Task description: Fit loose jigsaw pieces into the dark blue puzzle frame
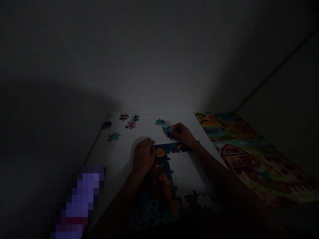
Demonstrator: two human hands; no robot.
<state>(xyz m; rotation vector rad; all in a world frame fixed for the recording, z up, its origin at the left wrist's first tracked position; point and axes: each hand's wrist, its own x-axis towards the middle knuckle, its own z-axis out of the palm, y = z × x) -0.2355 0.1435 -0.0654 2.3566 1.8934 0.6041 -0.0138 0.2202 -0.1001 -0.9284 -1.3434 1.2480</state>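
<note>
Pinching small multicoloured cardboard jigsaw piece (168, 130) in right hand (183, 133), fingers closed on it | piece just beyond top edge of dark part-assembled puzzle (161, 179) | left hand (143, 156) palm-down on puzzle corner, gripping nothing.

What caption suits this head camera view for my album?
In dim light, the left hand rests on a half-built jigsaw while the right hand holds a loose piece.
</note>
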